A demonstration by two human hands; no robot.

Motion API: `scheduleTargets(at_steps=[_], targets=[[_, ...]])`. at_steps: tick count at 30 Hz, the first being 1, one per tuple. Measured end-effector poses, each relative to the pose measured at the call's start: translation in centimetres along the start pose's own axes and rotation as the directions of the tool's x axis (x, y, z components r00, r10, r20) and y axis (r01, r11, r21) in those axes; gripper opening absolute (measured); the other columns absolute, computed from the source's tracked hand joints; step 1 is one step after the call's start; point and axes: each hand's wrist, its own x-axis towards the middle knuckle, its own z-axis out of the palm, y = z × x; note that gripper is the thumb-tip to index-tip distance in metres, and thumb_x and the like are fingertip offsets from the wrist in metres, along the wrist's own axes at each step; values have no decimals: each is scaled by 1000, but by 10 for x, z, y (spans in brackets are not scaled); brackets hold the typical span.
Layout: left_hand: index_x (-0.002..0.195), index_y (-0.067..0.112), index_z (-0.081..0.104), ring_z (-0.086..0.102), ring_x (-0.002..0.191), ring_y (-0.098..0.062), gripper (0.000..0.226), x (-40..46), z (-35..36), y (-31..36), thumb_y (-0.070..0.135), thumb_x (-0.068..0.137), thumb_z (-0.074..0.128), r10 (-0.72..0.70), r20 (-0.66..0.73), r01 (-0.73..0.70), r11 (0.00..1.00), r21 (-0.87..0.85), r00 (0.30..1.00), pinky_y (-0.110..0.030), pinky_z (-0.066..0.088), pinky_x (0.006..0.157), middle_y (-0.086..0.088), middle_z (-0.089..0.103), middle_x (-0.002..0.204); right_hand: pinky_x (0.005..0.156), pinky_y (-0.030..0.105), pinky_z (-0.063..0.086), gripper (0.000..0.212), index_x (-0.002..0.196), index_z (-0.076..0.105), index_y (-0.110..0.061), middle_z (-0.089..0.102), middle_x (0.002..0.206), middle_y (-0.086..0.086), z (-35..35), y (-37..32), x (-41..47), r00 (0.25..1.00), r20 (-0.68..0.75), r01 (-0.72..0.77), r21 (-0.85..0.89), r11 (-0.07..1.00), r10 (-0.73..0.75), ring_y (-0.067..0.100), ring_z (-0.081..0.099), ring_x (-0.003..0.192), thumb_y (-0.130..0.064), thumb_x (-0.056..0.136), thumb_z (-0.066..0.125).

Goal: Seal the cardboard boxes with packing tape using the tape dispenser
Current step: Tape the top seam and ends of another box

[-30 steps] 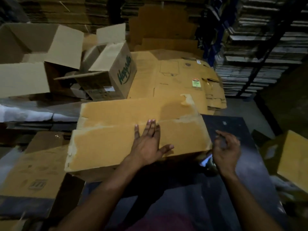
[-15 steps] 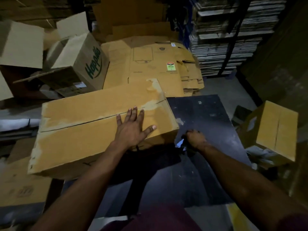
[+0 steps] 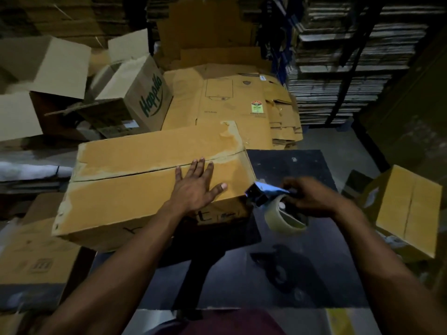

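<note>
Our right hand [image 3: 312, 201] grips the tape dispenser [image 3: 273, 204] right of centre, its blue nose aimed left at the cardboard box [image 3: 135, 187]. Our left hand [image 3: 196, 187] presses flat on the lid. The centre seam, running lower left to upper right, looks untaped; we judge sealing not yet begun.

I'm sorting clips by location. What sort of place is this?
Probably a warehouse or packing store for cardboard: racks stacked with flattened sheets, a heap of flat cartons, and a box on a dark table with a tape dispenser at hand.
</note>
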Motion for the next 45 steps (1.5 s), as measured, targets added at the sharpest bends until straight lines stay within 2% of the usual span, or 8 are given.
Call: scheduleTargets(at_steps=[10, 13, 16, 26, 34, 39, 42, 45], targets=[[165, 25, 13, 4, 161, -25, 104, -40, -41, -163, 91, 85, 4, -237, -107, 230, 970, -77, 965, -69, 5, 121, -8, 7, 175, 60, 37, 58, 25, 104, 55, -37, 72, 92, -6, 0, -156, 109, 940, -286, 259, 245, 934, -186, 12, 71, 75, -35, 92, 76], [166, 18, 13, 2, 160, -37, 95, -69, -62, -262, 82, 96, 21, -517, -188, 487, 854, -184, 835, -70, 4, 120, -19, 6, 173, 67, 41, 62, 37, 117, 53, -37, 71, 97, -6, 17, -195, 140, 946, -265, 263, 287, 921, -187, 13, 73, 76, -27, 91, 78], [145, 7, 49, 48, 134, -47, 104, -68, -68, -321, 88, 90, 18, -729, -28, 625, 605, -492, 684, -62, 37, 110, -33, 47, 150, 75, 45, 62, 49, 125, 53, -40, 70, 103, -7, 33, -230, 173, 952, -248, 248, 274, 929, -181, 16, 72, 84, -15, 90, 78], [116, 11, 67, 65, 99, -44, 79, -45, -33, -265, 74, 101, 22, -496, -89, 380, 757, -531, 864, -39, 41, 70, -22, 71, 108, 76, 40, 62, 74, 141, 55, -39, 65, 112, -9, 83, -281, 222, 963, -204, 211, 168, 963, -176, 11, 68, 97, -7, 78, 77], [108, 26, 68, 67, 99, -42, 84, -42, -31, -231, 84, 95, 9, -504, -150, 328, 731, -598, 850, -40, 50, 74, -14, 73, 101, 74, 44, 59, 75, 142, 53, -41, 58, 114, -10, 88, -274, 213, 951, -186, 237, -81, 968, -248, 17, 62, 98, -20, 75, 80], [99, 21, 75, 70, 86, -16, 62, -64, -61, -208, 66, 106, 32, -730, -244, 120, 408, -905, 639, -35, 53, 74, -1, 77, 96, 68, 32, 47, 76, 146, 47, -40, 56, 122, -9, 85, -270, 209, 936, -185, 257, -226, 940, -300, 18, 60, 100, -29, 78, 78], [97, 12, 77, 59, 53, -11, 59, -74, -85, -192, 62, 104, 47, -650, 128, 56, -131, -990, 749, -25, 39, 49, -3, 79, 86, 67, 33, 47, 76, 146, 44, -39, 54, 123, -8, 84, -272, 207, 928, -165, 277, -292, 916, -333, 20, 60, 99, -35, 79, 78], [99, 9, 77, 48, 49, -12, 43, -76, -93, -183, 50, 98, 65, -567, 217, 70, -270, -960, 795, -26, 28, 47, -2, 73, 76, 63, 31, 42, 74, 145, 44, -38, 54, 122, -6, 83, -277, 206, 911, -147, 311, -367, 876, -385, 22, 59, 97, -43, 79, 76]])
